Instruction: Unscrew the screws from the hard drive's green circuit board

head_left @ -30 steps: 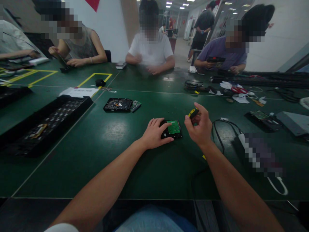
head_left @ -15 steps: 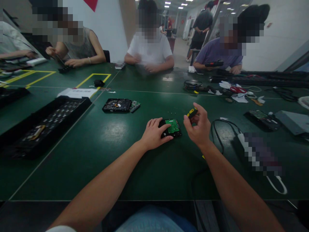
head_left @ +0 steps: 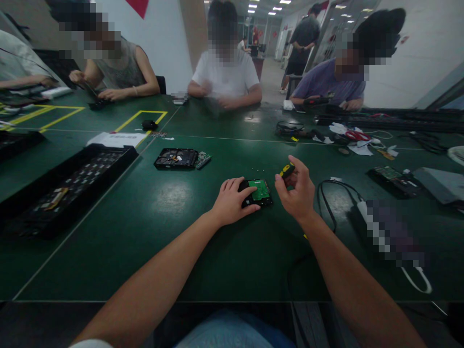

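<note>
A hard drive (head_left: 261, 191) with a green circuit board facing up lies flat on the table before me. My left hand (head_left: 231, 202) grips it from the left, index finger across the board and thumb along the near edge. Just right of the drive, my right hand (head_left: 299, 192) is raised, with thumb and fingers closed around a yellow-and-black screwdriver (head_left: 286, 170). The screwdriver's shaft cannot be made out, and the tool is apart from the drive. A few tiny bits, perhaps screws, lie behind the drive.
Beyond my left hand lie another drive (head_left: 175, 158) and a loose circuit board (head_left: 203, 160). A long black tray (head_left: 65, 188) stands left. On the right are a black cable (head_left: 328, 208), a white power strip (head_left: 364, 215) and another drive (head_left: 395, 181). Several people sit opposite.
My right hand and the screwdriver have shifted very slightly to the left. The left hand stays on the hard drive.
</note>
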Available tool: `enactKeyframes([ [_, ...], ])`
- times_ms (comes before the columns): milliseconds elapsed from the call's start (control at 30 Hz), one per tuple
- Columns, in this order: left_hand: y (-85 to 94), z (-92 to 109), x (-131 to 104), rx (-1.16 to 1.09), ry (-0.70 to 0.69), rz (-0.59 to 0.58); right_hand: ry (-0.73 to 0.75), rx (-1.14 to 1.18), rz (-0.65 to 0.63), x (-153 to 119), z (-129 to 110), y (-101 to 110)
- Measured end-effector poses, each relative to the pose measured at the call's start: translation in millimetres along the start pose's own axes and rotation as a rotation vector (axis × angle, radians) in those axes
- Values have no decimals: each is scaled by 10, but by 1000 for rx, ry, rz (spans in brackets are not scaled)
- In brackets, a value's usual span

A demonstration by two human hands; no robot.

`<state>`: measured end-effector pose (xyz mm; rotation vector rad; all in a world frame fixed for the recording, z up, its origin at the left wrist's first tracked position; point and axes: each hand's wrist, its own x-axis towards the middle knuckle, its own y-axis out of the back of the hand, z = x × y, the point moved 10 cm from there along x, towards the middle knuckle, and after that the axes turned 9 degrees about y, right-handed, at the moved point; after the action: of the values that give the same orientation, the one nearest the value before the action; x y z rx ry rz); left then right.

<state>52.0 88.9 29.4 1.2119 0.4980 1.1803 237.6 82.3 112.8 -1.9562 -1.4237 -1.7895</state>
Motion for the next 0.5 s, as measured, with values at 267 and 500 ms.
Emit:
enactKeyframes([
  [267, -9, -11, -3, -18, 3, 3, -19, 11, -1, -10, 20, -2],
  [500, -19, -5, -3, -1, 6, 0, -12, 15, -3, -1, 0, -3],
])
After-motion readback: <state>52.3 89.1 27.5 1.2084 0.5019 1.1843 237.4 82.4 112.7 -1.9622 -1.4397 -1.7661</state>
